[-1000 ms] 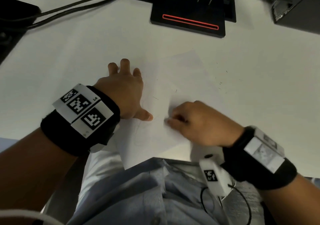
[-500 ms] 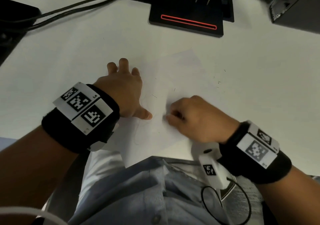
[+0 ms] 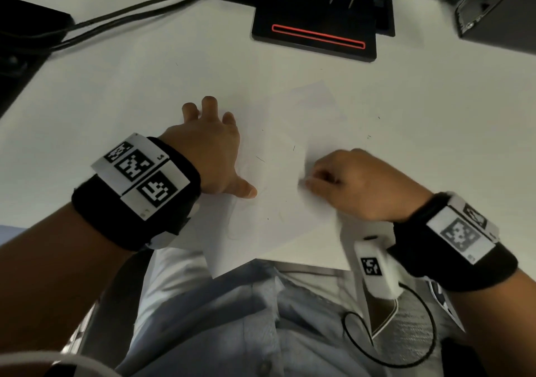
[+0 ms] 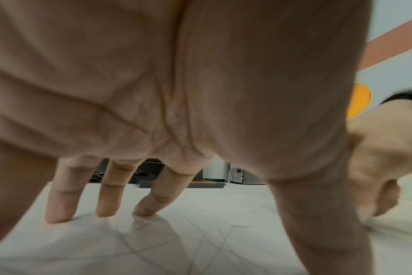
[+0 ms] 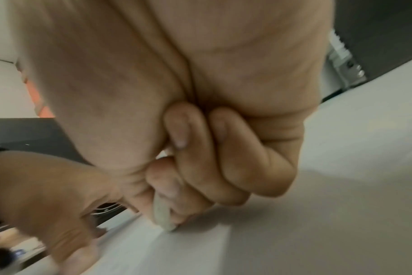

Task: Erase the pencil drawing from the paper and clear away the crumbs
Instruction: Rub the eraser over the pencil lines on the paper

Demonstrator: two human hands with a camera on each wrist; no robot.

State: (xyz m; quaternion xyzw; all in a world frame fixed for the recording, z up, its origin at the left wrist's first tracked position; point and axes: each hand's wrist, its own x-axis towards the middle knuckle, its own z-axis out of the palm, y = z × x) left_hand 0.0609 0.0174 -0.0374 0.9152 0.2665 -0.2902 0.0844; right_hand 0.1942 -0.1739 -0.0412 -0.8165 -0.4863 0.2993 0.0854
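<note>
A white sheet of paper (image 3: 278, 150) lies tilted on the white desk, its near corner past the desk edge. Faint pencil lines (image 4: 139, 247) cross it under my left hand. My left hand (image 3: 208, 150) lies spread, its fingers (image 4: 59, 204) and thumb pressing the paper's left part. My right hand (image 3: 356, 182) has its fingers curled and pinches a small whitish eraser (image 5: 162, 214), whose tip touches the paper. Thin dark crumbs (image 3: 260, 159) are scattered on the sheet and beyond its right edge (image 3: 369, 137).
A black monitor base with a red-lined slot (image 3: 317, 36) stands at the back centre. Black cables (image 3: 116, 20) run along the back left. A dark device (image 3: 499, 8) sits at the back right. The desk's near edge (image 3: 316, 265) meets my shirt.
My right hand has shifted up and to the right across the paper with the eraser. The left hand has stayed where it was.
</note>
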